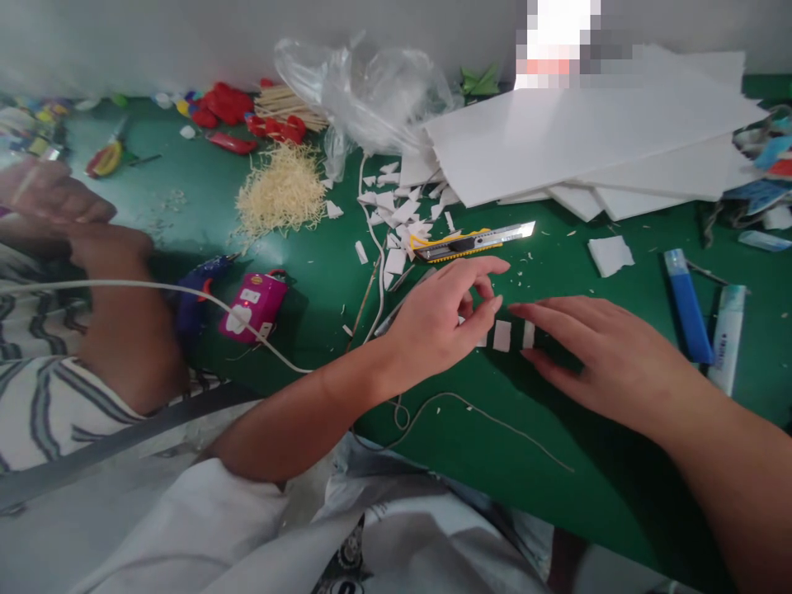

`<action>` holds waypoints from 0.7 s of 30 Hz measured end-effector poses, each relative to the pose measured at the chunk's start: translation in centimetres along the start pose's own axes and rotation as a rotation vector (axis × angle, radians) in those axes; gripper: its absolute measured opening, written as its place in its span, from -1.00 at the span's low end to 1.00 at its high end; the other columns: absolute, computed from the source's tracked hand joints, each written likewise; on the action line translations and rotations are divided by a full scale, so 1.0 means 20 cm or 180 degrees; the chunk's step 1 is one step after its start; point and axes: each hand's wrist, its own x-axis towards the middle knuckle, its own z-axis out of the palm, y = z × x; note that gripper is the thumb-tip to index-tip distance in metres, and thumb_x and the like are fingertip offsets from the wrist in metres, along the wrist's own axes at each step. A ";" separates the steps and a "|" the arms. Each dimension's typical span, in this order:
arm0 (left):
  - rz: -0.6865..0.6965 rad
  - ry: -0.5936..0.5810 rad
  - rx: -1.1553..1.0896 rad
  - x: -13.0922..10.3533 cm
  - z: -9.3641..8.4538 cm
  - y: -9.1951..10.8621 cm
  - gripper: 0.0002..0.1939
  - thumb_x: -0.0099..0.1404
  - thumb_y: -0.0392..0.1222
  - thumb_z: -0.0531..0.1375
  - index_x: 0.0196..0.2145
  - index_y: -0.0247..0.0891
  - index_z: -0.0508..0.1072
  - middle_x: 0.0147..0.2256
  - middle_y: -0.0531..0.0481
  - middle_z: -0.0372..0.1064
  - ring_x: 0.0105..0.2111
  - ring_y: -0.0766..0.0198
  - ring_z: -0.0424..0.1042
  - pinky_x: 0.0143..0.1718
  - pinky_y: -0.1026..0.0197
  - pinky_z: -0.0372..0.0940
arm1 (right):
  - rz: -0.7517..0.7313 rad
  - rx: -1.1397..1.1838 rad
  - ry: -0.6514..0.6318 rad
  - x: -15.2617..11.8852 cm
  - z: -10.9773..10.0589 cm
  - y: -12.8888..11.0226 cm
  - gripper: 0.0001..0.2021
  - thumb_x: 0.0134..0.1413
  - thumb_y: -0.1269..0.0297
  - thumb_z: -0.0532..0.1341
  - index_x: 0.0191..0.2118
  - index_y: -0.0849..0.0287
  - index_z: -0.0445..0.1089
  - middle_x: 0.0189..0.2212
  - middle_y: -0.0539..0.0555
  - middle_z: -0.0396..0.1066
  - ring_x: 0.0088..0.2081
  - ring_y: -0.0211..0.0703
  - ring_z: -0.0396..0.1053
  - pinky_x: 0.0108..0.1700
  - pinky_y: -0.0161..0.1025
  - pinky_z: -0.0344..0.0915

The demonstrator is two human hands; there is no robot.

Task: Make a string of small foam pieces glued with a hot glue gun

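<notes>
My left hand hovers over the green table, its index finger stretched out and its thumb drawn up to the curled fingers. Whatever those fingertips may pinch is too small to make out. Facing it, my right hand has its thumb and fingers apart around a small white foam strip; whether it touches the strip, I cannot tell. Between the hands lies a small white foam square. Another white piece is partly covered by my left hand. A yellow utility knife, blade out, lies just beyond it.
White foam sheets are stacked behind, near foam scraps and a clear plastic bag. Right stands a blue tube. On the left are a pink box, a cable and another person's hands.
</notes>
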 end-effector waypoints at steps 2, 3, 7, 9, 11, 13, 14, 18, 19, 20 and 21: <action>0.0014 0.0020 0.0029 0.00 0.00 -0.01 -0.73 0.41 -0.31 0.14 0.05 -0.27 0.38 -0.24 0.01 0.48 -0.40 0.38 0.38 -0.24 0.25 0.41 | 0.0139 0.0021 0.0122 0.00 -0.01 0.00 -0.70 0.30 0.33 0.15 0.10 0.26 0.36 -0.14 0.25 0.58 -0.20 -0.01 0.56 -0.24 -0.14 0.48; 0.0020 0.0031 0.0044 0.00 0.00 -0.01 -0.73 0.41 -0.31 0.14 0.06 -0.27 0.38 -0.23 0.01 0.48 -0.39 0.38 0.38 -0.24 0.26 0.41 | 0.0190 0.0054 0.0147 0.00 -0.01 0.00 -0.69 0.30 0.33 0.16 0.11 0.26 0.36 -0.13 0.25 0.57 -0.21 -0.03 0.56 -0.27 -0.16 0.48; 0.0118 0.0069 0.0125 0.00 -0.01 -0.01 -0.73 0.41 -0.32 0.15 0.06 -0.31 0.39 -0.20 -0.02 0.47 -0.40 0.41 0.37 -0.24 0.28 0.41 | 0.0220 0.0119 0.0094 -0.01 -0.01 0.01 -0.67 0.28 0.34 0.15 0.13 0.18 0.35 -0.11 0.21 0.57 -0.22 -0.05 0.56 -0.27 -0.16 0.48; 0.0159 0.0064 0.0160 0.00 -0.02 -0.02 -0.73 0.41 -0.32 0.16 0.05 -0.33 0.39 -0.19 -0.03 0.47 -0.40 0.42 0.37 -0.25 0.29 0.41 | 0.0176 0.0052 0.0064 -0.01 0.00 0.03 -0.65 0.28 0.33 0.16 0.16 0.14 0.34 -0.13 0.17 0.58 -0.18 0.00 0.56 -0.19 -0.09 0.49; 0.0163 0.0061 0.0209 0.00 -0.02 -0.02 -0.74 0.41 -0.32 0.16 0.04 -0.31 0.40 -0.19 -0.03 0.48 -0.40 0.42 0.38 -0.24 0.29 0.41 | 0.0159 -0.0053 0.0109 -0.01 0.00 0.04 -0.65 0.28 0.33 0.17 0.16 0.12 0.35 -0.15 0.16 0.58 -0.14 0.02 0.56 -0.13 -0.04 0.49; 0.0150 0.0043 0.0254 0.00 -0.02 -0.02 -0.75 0.41 -0.32 0.16 0.03 -0.30 0.41 -0.19 -0.02 0.49 -0.38 0.41 0.39 -0.23 0.28 0.42 | 0.0156 -0.0138 0.0205 -0.01 0.00 0.05 -0.71 0.28 0.35 0.19 0.09 0.14 0.41 -0.17 0.16 0.59 -0.13 0.02 0.56 -0.13 -0.04 0.48; 0.0140 0.0030 0.0273 0.00 -0.02 -0.02 -0.76 0.41 -0.32 0.17 0.02 -0.29 0.42 -0.19 -0.02 0.49 -0.37 0.40 0.40 -0.22 0.28 0.42 | 0.0161 -0.0151 0.0250 -0.01 0.00 0.05 -0.76 0.28 0.35 0.20 0.03 0.14 0.44 -0.19 0.16 0.59 -0.13 0.02 0.56 -0.13 -0.05 0.48; 0.0140 0.0014 0.0318 0.00 -0.02 -0.02 -0.79 0.41 -0.31 0.16 -0.01 -0.28 0.43 -0.19 -0.03 0.50 -0.34 0.38 0.43 -0.22 0.27 0.42 | 0.0285 -0.0092 0.0266 -0.01 0.01 0.05 -0.87 0.29 0.32 0.19 -0.19 0.08 0.51 -0.23 0.12 0.60 -0.17 0.00 0.56 -0.17 -0.04 0.45; 0.0149 0.0014 0.0331 0.00 -0.02 -0.02 -0.80 0.41 -0.30 0.16 -0.02 -0.28 0.44 -0.19 -0.04 0.50 -0.33 0.38 0.43 -0.22 0.27 0.42 | 0.0315 -0.0080 0.0252 -0.01 0.01 0.05 -0.87 0.29 0.31 0.19 -0.21 0.07 0.51 -0.24 0.11 0.60 -0.18 0.00 0.56 -0.17 -0.03 0.45; 0.0157 0.0013 0.0348 0.00 -0.02 -0.02 -0.80 0.42 -0.30 0.16 -0.02 -0.28 0.44 -0.18 -0.04 0.50 -0.33 0.38 0.43 -0.22 0.27 0.42 | 0.0319 -0.0073 0.0230 -0.01 0.01 0.05 -0.87 0.29 0.30 0.19 -0.23 0.07 0.51 -0.24 0.11 0.61 -0.19 0.01 0.56 -0.18 -0.02 0.44; 0.0167 0.0009 0.0365 0.00 -0.02 -0.02 -0.81 0.42 -0.30 0.16 -0.03 -0.28 0.44 -0.18 -0.04 0.50 -0.33 0.38 0.43 -0.22 0.27 0.42 | 0.0298 -0.0080 0.0201 -0.01 0.00 0.06 -0.88 0.28 0.30 0.20 -0.25 0.07 0.50 -0.25 0.11 0.61 -0.20 0.01 0.56 -0.18 -0.01 0.43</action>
